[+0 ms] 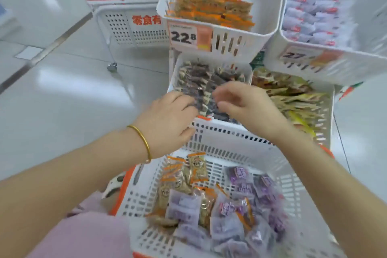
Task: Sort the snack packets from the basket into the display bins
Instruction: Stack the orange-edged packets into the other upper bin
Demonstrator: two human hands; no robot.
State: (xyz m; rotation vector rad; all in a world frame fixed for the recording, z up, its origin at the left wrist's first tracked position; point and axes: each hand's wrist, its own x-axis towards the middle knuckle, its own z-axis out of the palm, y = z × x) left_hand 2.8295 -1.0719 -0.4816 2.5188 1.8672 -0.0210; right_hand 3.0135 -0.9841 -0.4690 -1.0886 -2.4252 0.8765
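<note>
Legibly — price tag [189, 35] "22", upper bin [234, 45]

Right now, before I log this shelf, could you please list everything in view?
Display bins: four, white, stacked ahead.
Orange-edged packets: many, upper left bin; several in basket.
Pale purple packets: many, upper right bin; many in basket.
Dark packets: many, lower left bin.
Yellow-green packets: many, lower right bin.
Price tags: two, white and orange, on upper bins.
Basket: one, white, nearest.
Cart: one, white with red lettering, behind left.
Bangle: one, gold, left wrist.
Left hand: one, at dark packets, grip unclear.
Right hand: one, over dark packets, grip unclear.
</note>
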